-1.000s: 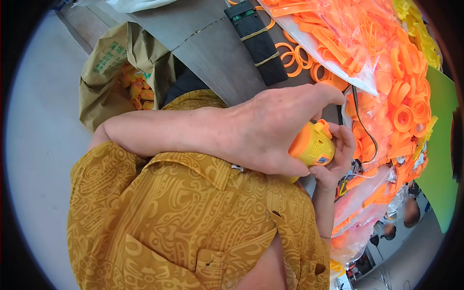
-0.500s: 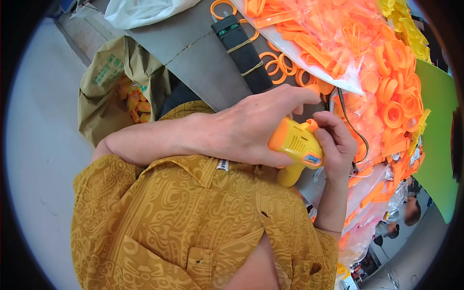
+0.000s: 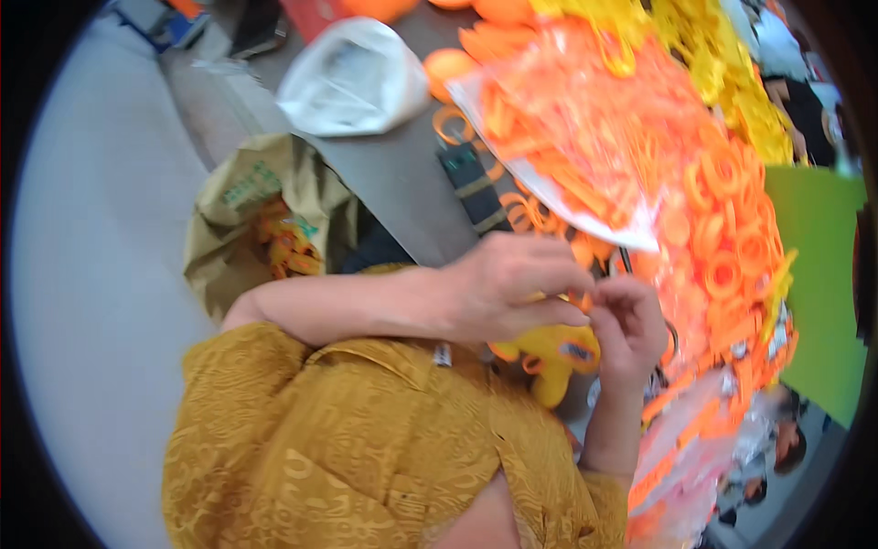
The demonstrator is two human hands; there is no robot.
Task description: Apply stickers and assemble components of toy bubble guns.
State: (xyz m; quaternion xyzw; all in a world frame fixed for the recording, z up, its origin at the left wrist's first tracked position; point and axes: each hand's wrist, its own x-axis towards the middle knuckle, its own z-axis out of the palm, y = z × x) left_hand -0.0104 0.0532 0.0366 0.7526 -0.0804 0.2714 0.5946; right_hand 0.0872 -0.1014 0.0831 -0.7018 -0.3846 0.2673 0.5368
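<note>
Because the small orange ring (image 3: 578, 300) is only pinched between the fingertips of the left hand (image 3: 512, 285) and the right hand (image 3: 631, 325), above the yellow toy (image 3: 553, 352) in the lap, it could slip and vanish among the loose orange rings (image 3: 722, 247) heaped on the grey tabletop (image 3: 393, 183). Both hands are narrowed around it. Beyond, a clear bag (image 3: 585, 137) holds more orange parts; a brown sack (image 3: 261, 220) shows orange and yellow pieces; the white bag's (image 3: 352, 78) contents are hidden.
</note>
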